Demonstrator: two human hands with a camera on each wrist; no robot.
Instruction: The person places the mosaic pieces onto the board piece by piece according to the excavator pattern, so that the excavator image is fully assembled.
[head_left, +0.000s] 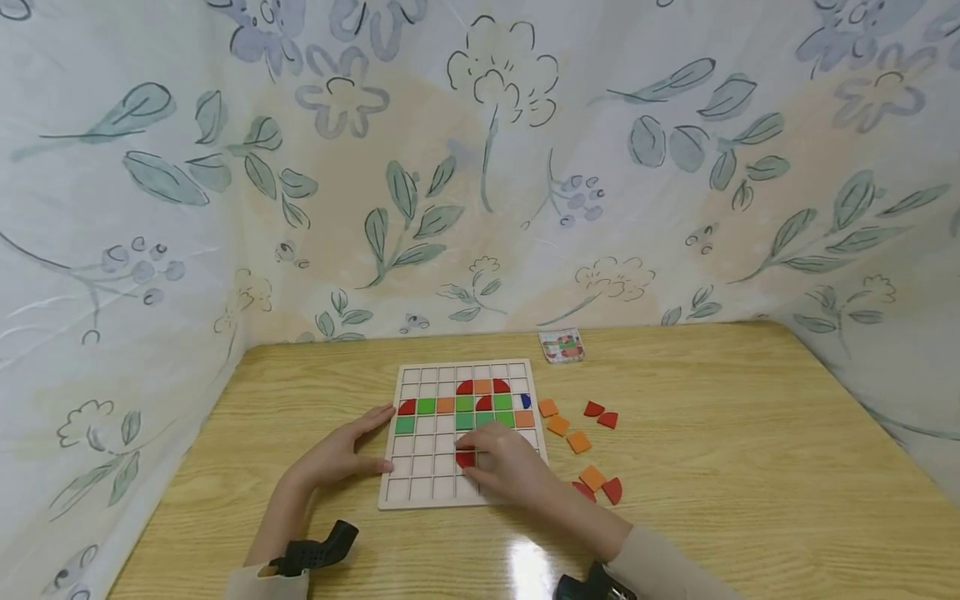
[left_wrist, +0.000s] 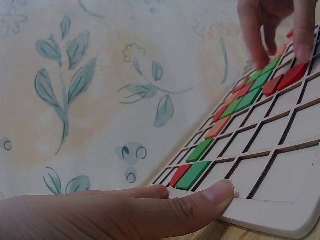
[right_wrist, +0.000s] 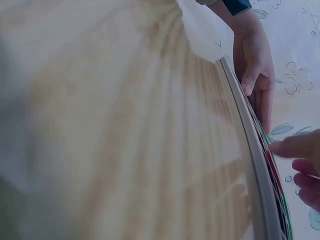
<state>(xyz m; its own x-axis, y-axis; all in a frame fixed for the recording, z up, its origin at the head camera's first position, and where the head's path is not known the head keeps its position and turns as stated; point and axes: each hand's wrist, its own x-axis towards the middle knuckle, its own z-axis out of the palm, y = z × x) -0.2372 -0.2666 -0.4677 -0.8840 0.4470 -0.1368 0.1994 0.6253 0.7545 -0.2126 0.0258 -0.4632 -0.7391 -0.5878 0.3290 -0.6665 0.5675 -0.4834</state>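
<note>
A pale wooden grid board (head_left: 420, 492) lies on the table with red, green, orange and blue pieces in its squares. My left hand (head_left: 337, 454) rests along the board's left edge, thumb on the frame in the left wrist view. Over the lower middle of the board is my right hand (head_left: 506, 462), its thumb tip at a red rounded piece (left_wrist: 294, 76). Its index finger points down apart from the thumb, near the green tiles (left_wrist: 252, 92). A second red piece (left_wrist: 272, 86) lies right beside the first. The hand hides part of the board's right side in the head view.
Loose orange squares (head_left: 579, 442) and red quarter-round pieces (head_left: 612, 490) lie right of the board. A small pattern card (head_left: 562, 346) lies behind it. Floral cloth (head_left: 487, 167) hangs around the back and sides of the wooden table (head_left: 750, 433).
</note>
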